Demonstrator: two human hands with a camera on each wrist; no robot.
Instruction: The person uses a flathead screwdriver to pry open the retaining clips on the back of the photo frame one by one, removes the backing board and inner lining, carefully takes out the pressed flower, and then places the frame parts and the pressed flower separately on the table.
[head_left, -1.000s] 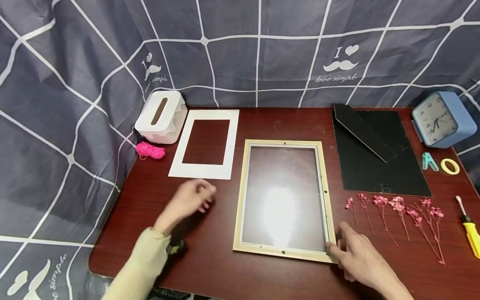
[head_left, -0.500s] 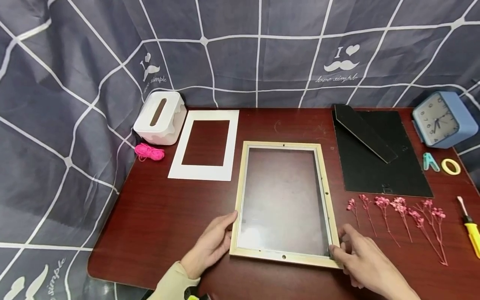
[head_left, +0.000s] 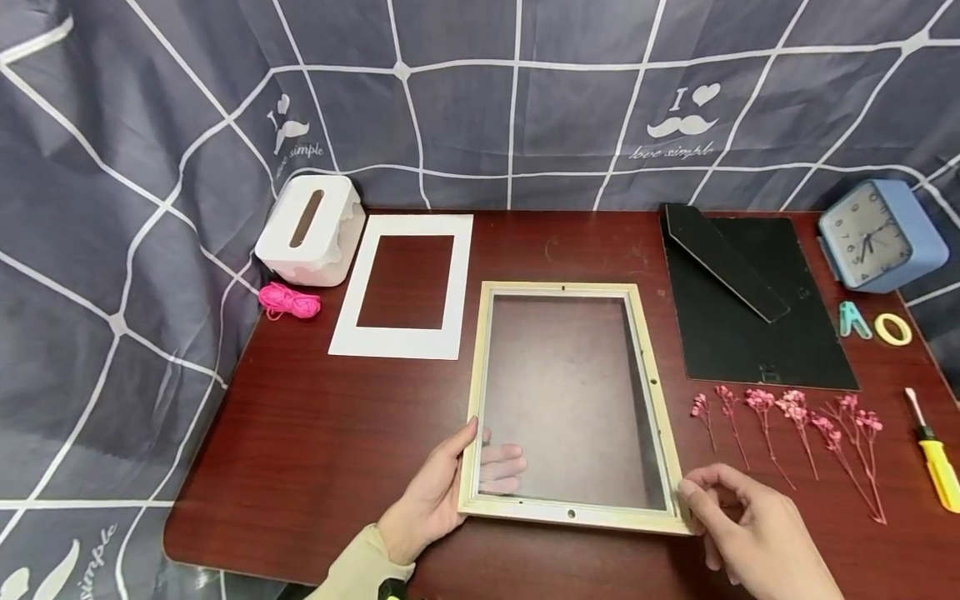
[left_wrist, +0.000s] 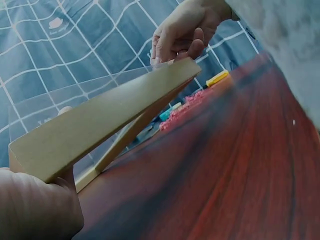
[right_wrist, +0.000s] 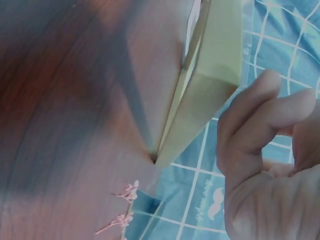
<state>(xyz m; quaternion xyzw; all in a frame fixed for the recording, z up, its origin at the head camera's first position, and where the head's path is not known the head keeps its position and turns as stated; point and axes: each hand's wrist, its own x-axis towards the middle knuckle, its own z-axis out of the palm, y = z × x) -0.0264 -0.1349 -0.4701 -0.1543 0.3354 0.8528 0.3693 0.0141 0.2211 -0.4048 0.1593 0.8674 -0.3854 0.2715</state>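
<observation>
In the head view my left hand [head_left: 429, 500] grips the lower left side of a pale wooden picture frame [head_left: 476, 400], thumb on the rim. Its other fingers show through the clear pane [head_left: 570, 392]. The left wrist view has the near side of the frame [left_wrist: 110, 120] raised off the table, with a transparent sheet [left_wrist: 45, 107] standing along its upper side. At the lower right corner is my right hand [head_left: 757, 525], fingers bent and fingertips right at the rim. I cannot tell whether they pinch the sheet's edge.
A white mat [head_left: 393, 343], pink cord [head_left: 289, 302] and tissue box [head_left: 315, 229] lie left. On the right are a black backing board [head_left: 765, 350] with stand, pink dried flowers [head_left: 806, 425], letters A [head_left: 853, 321] and O [head_left: 892, 329], a yellow screwdriver [head_left: 937, 471] and a blue clock [head_left: 885, 237].
My left hand has come from the left of the frame to grip its lower left side, fingers now beneath the pane. The right hand's fingers have shifted outward at the corner.
</observation>
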